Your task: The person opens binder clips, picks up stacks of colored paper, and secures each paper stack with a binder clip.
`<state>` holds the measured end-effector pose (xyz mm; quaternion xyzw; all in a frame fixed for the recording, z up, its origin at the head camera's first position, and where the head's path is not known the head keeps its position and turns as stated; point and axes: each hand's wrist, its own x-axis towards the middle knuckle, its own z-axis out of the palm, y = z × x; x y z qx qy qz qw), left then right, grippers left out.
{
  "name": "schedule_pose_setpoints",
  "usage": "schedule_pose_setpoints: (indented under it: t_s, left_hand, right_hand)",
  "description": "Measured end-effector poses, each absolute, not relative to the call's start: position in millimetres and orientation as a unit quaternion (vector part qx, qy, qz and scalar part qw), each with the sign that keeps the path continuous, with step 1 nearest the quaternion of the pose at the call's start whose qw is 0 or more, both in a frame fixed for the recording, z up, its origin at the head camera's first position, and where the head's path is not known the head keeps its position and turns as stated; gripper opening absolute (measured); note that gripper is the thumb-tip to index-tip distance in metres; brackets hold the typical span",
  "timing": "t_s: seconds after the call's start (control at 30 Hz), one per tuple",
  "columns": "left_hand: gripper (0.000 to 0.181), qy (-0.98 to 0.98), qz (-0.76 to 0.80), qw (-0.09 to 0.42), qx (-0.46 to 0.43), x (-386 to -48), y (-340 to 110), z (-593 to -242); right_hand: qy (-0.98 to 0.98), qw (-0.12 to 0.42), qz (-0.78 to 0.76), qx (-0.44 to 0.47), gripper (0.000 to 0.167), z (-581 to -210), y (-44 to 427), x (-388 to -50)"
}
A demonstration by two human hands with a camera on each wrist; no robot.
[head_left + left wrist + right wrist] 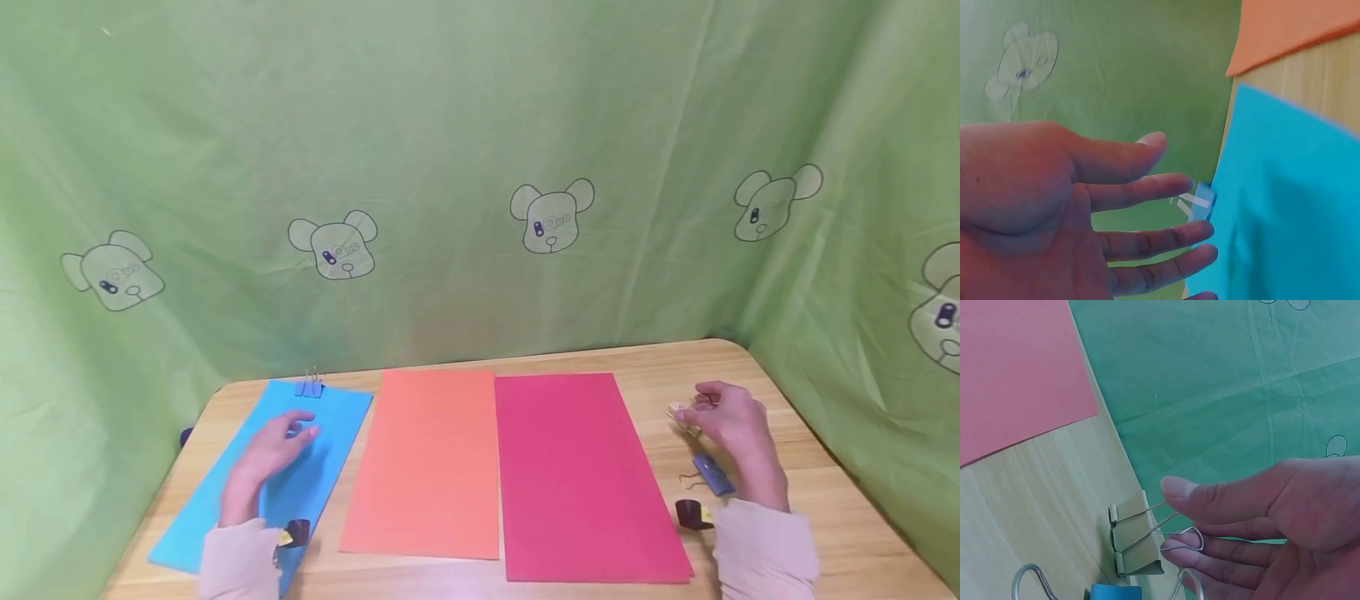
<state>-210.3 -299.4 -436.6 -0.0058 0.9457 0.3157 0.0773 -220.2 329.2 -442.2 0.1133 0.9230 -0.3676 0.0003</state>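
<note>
On the counter (678, 358), one of the three coloured papers bears a clip: the blue paper (330, 442), lying along the left edge, has a mounted clip (309, 389) on its far end, close to the far-left corner. The orange paper (427, 467) and the red paper (581, 475), side by side with their far ends near the far edge, show no clip, so the work looks about a third done, with those two seemingly left.

The cream clip (1138, 540) is towards the right edge, off any paper; the person's right grip (731, 421) pinches its wire handles between thumb and fingers. Just beside it, nearer the front edge, lies a loose blue clip (712, 475). The left grip (273, 450) hovers above the blue paper, fingers loosely bent and holding nothing.
</note>
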Motion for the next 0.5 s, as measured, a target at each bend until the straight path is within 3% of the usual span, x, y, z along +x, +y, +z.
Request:
schedule_pose_setpoints:
  t_s: [0.3,0.5]
  left_hand:
    - [0.052,0.946,0.315,0.072,0.012,-219.3,-263.4,-444.8]
    - [0.075,0.955,0.280,0.097,0.013,-219.7,-240.6,-450.0]
  right_hand:
    - [0.924,0.008,-0.367,0.108,0.075,-442.4,330.8,-222.1]
    - [0.921,0.018,-0.373,0.109,0.074,-442.1,331.1,-221.1]
